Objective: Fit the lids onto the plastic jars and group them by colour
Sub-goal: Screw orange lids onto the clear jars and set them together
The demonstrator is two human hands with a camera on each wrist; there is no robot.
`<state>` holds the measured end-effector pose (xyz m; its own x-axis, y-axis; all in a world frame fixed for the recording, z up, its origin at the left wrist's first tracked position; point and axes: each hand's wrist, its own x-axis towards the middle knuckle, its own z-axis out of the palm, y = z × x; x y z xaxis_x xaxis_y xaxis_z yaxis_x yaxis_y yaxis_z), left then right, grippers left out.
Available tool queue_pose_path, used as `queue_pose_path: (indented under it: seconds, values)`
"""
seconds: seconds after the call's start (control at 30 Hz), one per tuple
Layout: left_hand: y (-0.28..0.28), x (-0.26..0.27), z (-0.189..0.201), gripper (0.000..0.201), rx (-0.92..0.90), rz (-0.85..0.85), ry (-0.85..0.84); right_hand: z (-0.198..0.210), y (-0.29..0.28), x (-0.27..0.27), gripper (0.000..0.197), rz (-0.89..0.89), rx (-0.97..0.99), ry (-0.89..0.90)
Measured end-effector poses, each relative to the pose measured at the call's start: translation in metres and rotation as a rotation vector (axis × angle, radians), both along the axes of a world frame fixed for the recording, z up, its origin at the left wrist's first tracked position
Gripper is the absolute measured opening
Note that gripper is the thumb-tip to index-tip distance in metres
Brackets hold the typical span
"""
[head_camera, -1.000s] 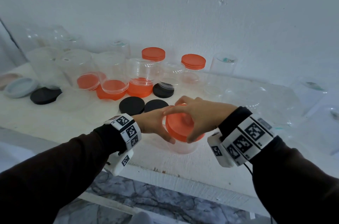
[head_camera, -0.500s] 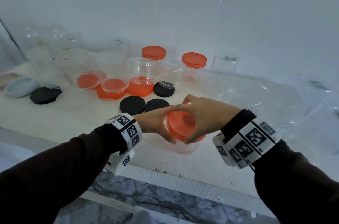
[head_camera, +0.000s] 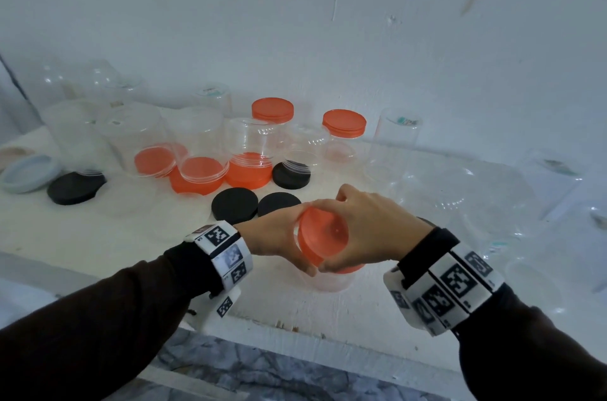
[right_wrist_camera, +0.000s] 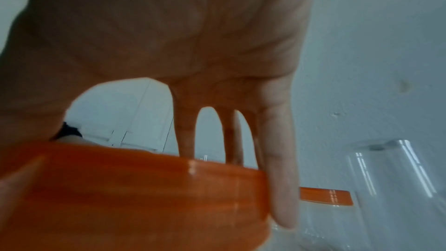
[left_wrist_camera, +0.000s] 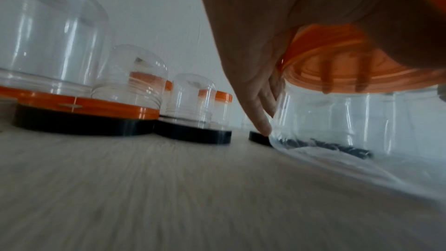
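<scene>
A clear plastic jar (head_camera: 328, 280) stands near the white table's front edge with an orange lid (head_camera: 323, 238) on its mouth. My right hand (head_camera: 358, 236) grips the lid (right_wrist_camera: 135, 194) from above, fingers down over its rim. My left hand (head_camera: 279, 236) holds the jar (left_wrist_camera: 337, 121) from the left side, fingers along its wall. Behind stand two jars with orange lids (head_camera: 344, 123), several upturned jars on orange lids (head_camera: 249, 174), and loose black lids (head_camera: 234, 205).
Upturned clear jars (head_camera: 397, 137) crowd the back and right of the white table (head_camera: 82, 236). A pale blue lid (head_camera: 28, 172) and a black lid (head_camera: 75, 187) lie at the far left. A white wall rises behind. Marble floor shows below the table's front edge.
The right hand has turned on the orange lid, its wrist swinging right; the lid now shows more between the two hands. The left hand keeps its hold on the jar.
</scene>
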<state>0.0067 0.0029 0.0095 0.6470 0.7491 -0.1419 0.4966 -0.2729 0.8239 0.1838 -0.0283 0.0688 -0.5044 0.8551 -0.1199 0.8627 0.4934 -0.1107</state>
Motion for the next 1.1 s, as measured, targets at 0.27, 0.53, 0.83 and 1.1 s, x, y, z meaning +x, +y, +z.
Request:
queue_pose_path:
  seconds: [0.27,0.53,0.83,1.1]
  values:
    - [0.037,-0.046,0.049,0.092,0.28,0.182,-0.212,0.049,0.036,0.001,0.1,-0.083,0.115,0.266]
    - [0.111,-0.127,0.076,0.037,0.905,0.525,0.001,0.057,0.122,-0.013,0.106,-0.291,0.317,0.553]
    - [0.168,-0.165,0.058,0.089,0.87,0.449,0.429,0.048,0.222,-0.04,0.103,-0.45,0.264,0.632]
    - [0.173,-0.165,0.045,0.092,0.721,0.408,0.332,0.035,0.267,-0.051,0.103,-0.514,0.219,0.506]
